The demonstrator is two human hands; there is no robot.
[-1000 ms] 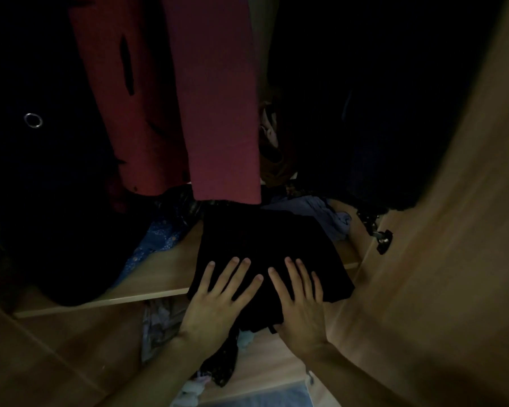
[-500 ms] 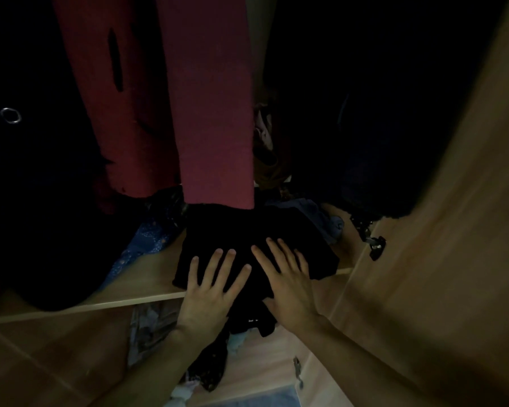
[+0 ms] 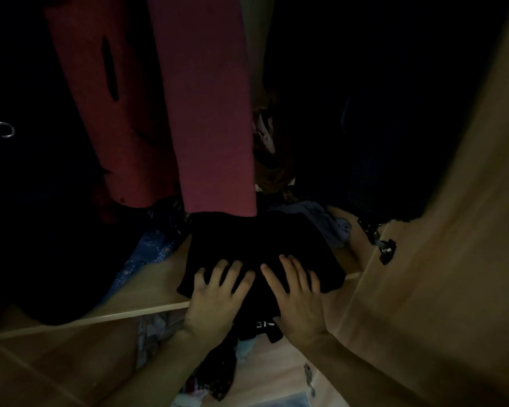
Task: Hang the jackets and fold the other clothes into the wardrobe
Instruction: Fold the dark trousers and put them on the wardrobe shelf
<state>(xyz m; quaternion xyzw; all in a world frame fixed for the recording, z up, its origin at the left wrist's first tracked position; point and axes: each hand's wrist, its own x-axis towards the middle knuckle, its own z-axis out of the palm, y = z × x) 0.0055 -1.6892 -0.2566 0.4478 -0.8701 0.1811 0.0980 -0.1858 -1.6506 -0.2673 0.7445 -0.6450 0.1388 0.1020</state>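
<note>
**Folded garment pushed deeper onto the shelf**

The black folded garment [image 3: 262,245] now lies farther in than a second ago. Its far edge has slid under the hem of the hanging pink coat [image 3: 206,113], and your hands have followed it forward.

Your left hand [image 3: 215,301] and right hand [image 3: 297,301] lie side by side on the garment's near edge, palms down and fingers spread. Neither hand grasps the cloth; both press on it flat. That is probably to push the stack inward without undoing the fold.

The garment sits on the wooden shelf [image 3: 147,295], and its near part hangs over the front edge. Some cloth droops there towards the loose clothes on the lower shelf [image 3: 218,371].

- **Left:** a blue patterned cloth [image 3: 153,248] lies just beside the garment on the same shelf.
- **Far right:** a grey-blue cloth [image 3: 329,221] is bunched against it.
- **Right:** the open wardrobe door [image 3: 438,259] stands with its hinge [image 3: 387,251] near the shelf end.

It looks as though you should push a little more, so that the overhanging edge clears the lip. Watch the coat hem, which may drag on the fold.
</note>
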